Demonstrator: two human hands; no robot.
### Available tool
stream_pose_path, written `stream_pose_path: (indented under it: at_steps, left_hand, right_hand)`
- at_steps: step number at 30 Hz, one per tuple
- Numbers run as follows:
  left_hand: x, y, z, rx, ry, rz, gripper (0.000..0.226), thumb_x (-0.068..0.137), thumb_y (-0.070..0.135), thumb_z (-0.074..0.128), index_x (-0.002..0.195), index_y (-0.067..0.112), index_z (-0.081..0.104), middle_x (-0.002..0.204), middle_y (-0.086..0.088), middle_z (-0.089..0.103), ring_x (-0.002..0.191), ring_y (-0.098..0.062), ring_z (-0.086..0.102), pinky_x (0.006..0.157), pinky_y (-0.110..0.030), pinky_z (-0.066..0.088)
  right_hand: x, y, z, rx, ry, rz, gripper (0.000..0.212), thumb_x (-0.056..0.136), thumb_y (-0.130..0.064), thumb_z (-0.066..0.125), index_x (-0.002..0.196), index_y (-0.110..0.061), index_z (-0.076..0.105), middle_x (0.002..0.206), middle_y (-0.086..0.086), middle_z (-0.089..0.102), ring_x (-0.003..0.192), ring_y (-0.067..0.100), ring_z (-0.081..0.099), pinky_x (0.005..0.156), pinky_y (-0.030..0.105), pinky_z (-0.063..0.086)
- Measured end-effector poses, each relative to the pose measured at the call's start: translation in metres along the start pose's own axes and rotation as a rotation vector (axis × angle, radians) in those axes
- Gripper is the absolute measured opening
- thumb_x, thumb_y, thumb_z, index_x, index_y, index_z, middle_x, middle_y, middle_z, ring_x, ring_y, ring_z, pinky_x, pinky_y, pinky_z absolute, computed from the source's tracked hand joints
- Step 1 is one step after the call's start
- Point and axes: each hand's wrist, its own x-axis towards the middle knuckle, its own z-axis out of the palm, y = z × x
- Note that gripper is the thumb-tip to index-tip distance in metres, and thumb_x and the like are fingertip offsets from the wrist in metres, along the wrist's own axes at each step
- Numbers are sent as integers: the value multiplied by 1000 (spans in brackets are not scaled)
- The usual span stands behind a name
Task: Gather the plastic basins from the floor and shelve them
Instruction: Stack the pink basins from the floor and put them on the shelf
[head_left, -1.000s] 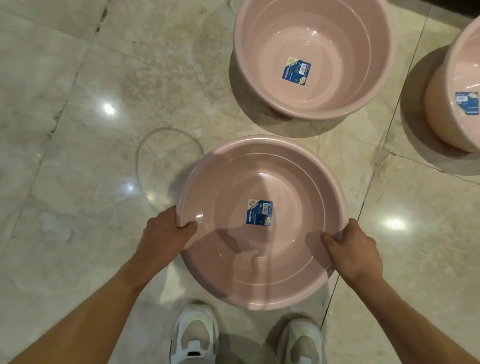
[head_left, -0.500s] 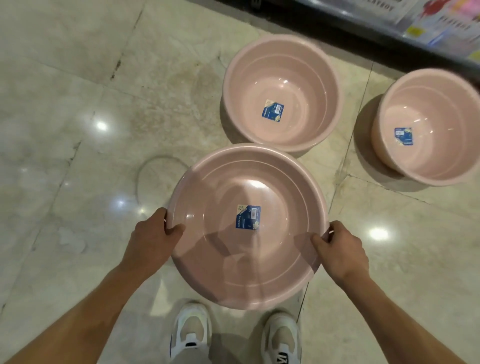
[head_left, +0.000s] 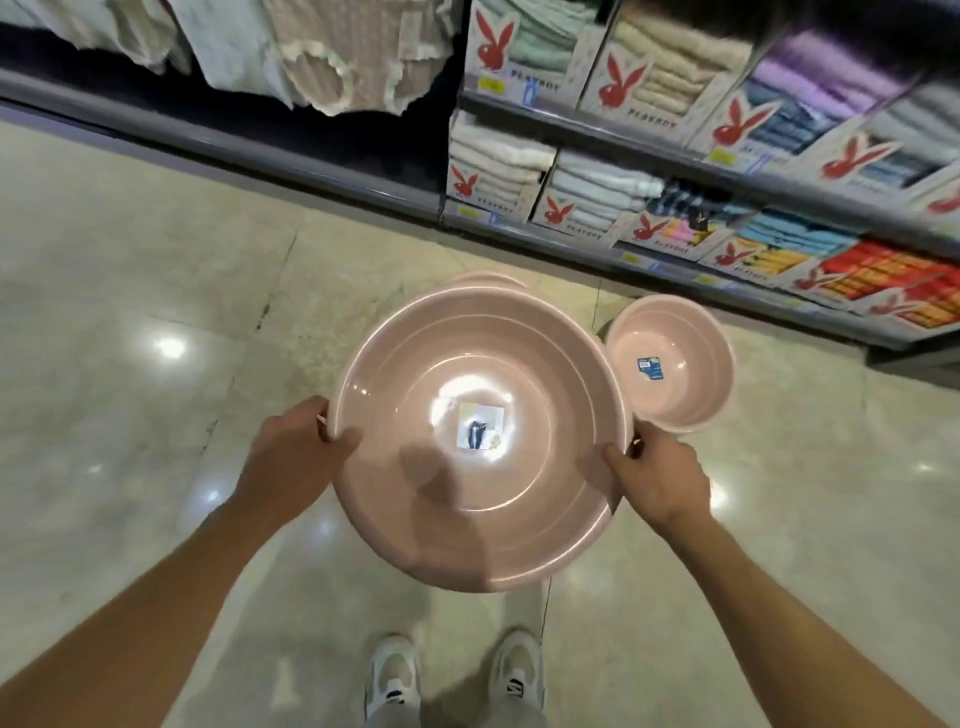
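I hold a wide pink plastic basin (head_left: 415, 519) level above the floor, a label at its bottom. My left hand (head_left: 296, 452) grips its left rim and my right hand (head_left: 657, 475) grips its right rim. A second pink basin (head_left: 680, 374) with a blue sticker stands on the floor to the right, beyond the held one. Only the far rim of a third pink basin (head_left: 488, 278) shows past the held basin's top edge.
A store shelf unit (head_left: 649, 260) with boxed folded towels runs along the far right. Pale fabric items (head_left: 311, 57) hang at the top left over a dark low shelf. The glossy marble floor (head_left: 130, 364) spreads left. My white shoes (head_left: 452, 675) show below.
The basin has risen off the floor in both hands. My view has tilted up, so the shelves came into sight and the floor basins slid partly behind the held one.
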Motion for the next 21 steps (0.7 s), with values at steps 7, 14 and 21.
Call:
stream_pose_path:
  at_steps: [7, 14, 21]
  left_hand:
    - [35, 81, -29, 16, -53, 49, 18, 82, 43, 66, 78, 26, 61, 69, 6, 67, 67, -15, 65, 56, -28, 47]
    - [125, 112, 29, 15, -108, 36, 12, 88, 32, 65, 79, 26, 59, 71, 3, 66, 66, -20, 65, 55, -31, 48]
    - [222, 70, 99, 95, -173, 27, 25, 88, 33, 71, 93, 13, 58, 79, -4, 67, 67, -32, 68, 69, -45, 58]
  right_hand:
    - [40, -16, -58, 61, 50, 33, 26, 85, -45, 61, 76, -22, 51, 72, 2, 63, 69, 31, 61, 66, 41, 55]
    - [135, -1, -28, 78, 13, 135, 29, 86, -44, 57, 72, -21, 48, 70, 1, 61, 67, 27, 57, 58, 33, 39]
    - [227, 5, 50, 71, -31, 134, 31, 87, -45, 58, 71, -21, 47, 74, 7, 61, 77, 36, 57, 67, 39, 46]
